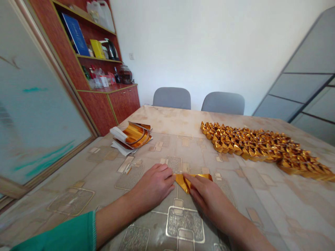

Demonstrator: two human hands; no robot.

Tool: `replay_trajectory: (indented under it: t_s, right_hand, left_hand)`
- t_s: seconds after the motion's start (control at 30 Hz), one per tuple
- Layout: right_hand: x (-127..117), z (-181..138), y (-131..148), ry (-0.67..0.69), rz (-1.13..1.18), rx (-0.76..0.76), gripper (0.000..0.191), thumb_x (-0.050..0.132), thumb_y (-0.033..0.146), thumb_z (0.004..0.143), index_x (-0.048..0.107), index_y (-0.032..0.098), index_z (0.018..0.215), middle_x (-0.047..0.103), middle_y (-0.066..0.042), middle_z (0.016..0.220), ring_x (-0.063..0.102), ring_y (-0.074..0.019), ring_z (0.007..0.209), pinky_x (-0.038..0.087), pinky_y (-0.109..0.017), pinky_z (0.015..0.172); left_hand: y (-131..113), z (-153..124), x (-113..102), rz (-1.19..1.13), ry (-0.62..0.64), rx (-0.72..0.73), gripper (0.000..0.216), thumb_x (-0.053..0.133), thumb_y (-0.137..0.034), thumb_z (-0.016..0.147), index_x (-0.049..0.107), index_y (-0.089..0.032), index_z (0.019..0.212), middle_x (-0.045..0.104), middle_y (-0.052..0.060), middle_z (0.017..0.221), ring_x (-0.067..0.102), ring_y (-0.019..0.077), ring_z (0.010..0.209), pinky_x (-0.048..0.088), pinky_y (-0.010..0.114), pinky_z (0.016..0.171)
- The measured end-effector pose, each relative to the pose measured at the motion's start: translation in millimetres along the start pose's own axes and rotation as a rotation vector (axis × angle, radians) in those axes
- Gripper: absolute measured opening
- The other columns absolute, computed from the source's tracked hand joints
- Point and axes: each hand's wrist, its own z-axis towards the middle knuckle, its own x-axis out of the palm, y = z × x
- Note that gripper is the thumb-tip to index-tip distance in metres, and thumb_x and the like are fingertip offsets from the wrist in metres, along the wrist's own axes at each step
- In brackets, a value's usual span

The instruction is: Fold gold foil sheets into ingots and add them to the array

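A folded sheet of gold foil paper (pixel 185 183) lies on the table in front of me, its lower edge coming to a point. My left hand (pixel 157 183) rests at the sheet's left corner, fingers curled together and their tips at the paper. Across the sheet's right part lies my right hand (pixel 206 195); its index finger presses on the foil while the thumb sits by the lower fold. The right hand hides part of the paper. Farther left is a loose stack of gold foil sheets (pixel 137 134) with white backs, curled upward.
Many folded gold foil pieces (pixel 251 141) stand in packed rows on the right of the table. The tabletop (pixel 146 216) has a patterned clear cover. Two grey chairs (pixel 172 98) stand at the far edge, and a red-brown cabinet (pixel 125 103) at the back left.
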Motion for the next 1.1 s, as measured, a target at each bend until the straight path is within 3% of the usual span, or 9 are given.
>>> replay_trajectory:
  t_s: [0.07,0.17,0.4,0.53,0.73,0.83,0.97,1.1]
  right_hand:
    - [1.3,-0.3,0.4,0.01,-0.072,-0.019,0.028,0.049,0.014,0.093,0.065,0.022,0.114,0.067,-0.005,0.092,0.063,-0.0198,0.082,0.047,-0.03,0.074]
    - [3.3,-0.2,2.9,0.041,-0.147,0.003,0.025,0.051,0.015,0.093,0.067,0.022,0.112,0.066,-0.005,0.089,0.062,-0.0201,0.079,0.046,-0.03,0.073]
    - [1.6,2.9,4.8,0.052,-0.134,0.018,0.029,0.052,0.014,0.093,0.063,0.017,0.119,0.068,-0.007,0.097,0.064,-0.0219,0.087,0.048,-0.033,0.078]
    - [-9.2,2.5,-1.4,0.074,-0.006,0.028,0.02,0.054,0.021,0.095,0.067,0.021,0.111,0.069,-0.005,0.095,0.064,-0.0198,0.084,0.047,-0.03,0.075]
    - [-21.5,3.8,-6.7,0.033,-0.052,0.022,0.023,0.048,0.017,0.098,0.071,0.021,0.1,0.061,-0.005,0.086,0.06,-0.0192,0.082,0.046,-0.029,0.072]
    - [-21.0,8.0,-2.0,0.001,-0.054,-0.062,0.026,0.046,0.015,0.099,0.07,0.023,0.106,0.064,-0.006,0.095,0.058,-0.021,0.09,0.046,-0.032,0.08]
    - [-15.3,12.0,0.5,0.056,-0.088,-0.134,0.025,0.049,0.015,0.099,0.068,0.023,0.113,0.066,-0.007,0.105,0.056,-0.0228,0.096,0.045,-0.036,0.085]
    - [-10.3,10.9,-2.3,0.066,-0.137,-0.115,0.025,0.05,0.015,0.098,0.067,0.021,0.114,0.065,-0.008,0.108,0.055,-0.024,0.098,0.046,-0.038,0.086]
  left_hand:
    - [-2.4,-2.2,-1.9,0.013,0.018,-0.004,0.013,0.057,-0.026,0.094,0.065,-0.019,0.099,0.061,0.004,0.086,0.055,0.022,0.084,0.045,0.037,0.08]
    - [-5.2,-6.7,-6.5,0.015,0.055,-0.006,0.028,0.061,-0.035,0.091,0.061,-0.023,0.117,0.063,0.005,0.094,0.057,0.0243,0.09,0.044,0.039,0.083]
    - [-6.6,-13.4,-8.6,-0.021,0.116,-0.012,0.053,0.07,-0.052,0.081,0.058,-0.026,0.125,0.064,0.01,0.112,0.057,0.0311,0.107,0.037,0.055,0.102]
    - [-4.0,-14.1,-6.4,-0.06,0.093,-0.031,0.049,0.067,-0.052,0.084,0.059,-0.027,0.125,0.062,0.011,0.125,0.055,0.0318,0.116,0.029,0.06,0.108]
    - [14.7,-10.6,-8.1,-0.127,0.137,0.05,0.046,0.06,-0.046,0.091,0.054,-0.028,0.133,0.056,0.012,0.139,0.047,0.0327,0.131,0.021,0.063,0.111]
    - [26.5,-5.3,-7.5,-0.168,0.18,0.109,0.048,0.056,-0.047,0.093,0.05,-0.028,0.137,0.049,0.013,0.147,0.039,0.0344,0.139,0.02,0.063,0.113]
    - [34.0,1.2,-4.9,-0.181,0.176,0.132,0.051,0.061,-0.041,0.092,0.046,-0.033,0.141,0.036,0.011,0.156,0.033,0.0369,0.143,0.018,0.064,0.113]
    - [26.8,-0.5,-5.3,-0.201,0.106,0.203,0.041,0.058,-0.031,0.095,0.052,-0.029,0.135,0.049,0.007,0.149,0.039,0.028,0.14,0.009,0.057,0.118]
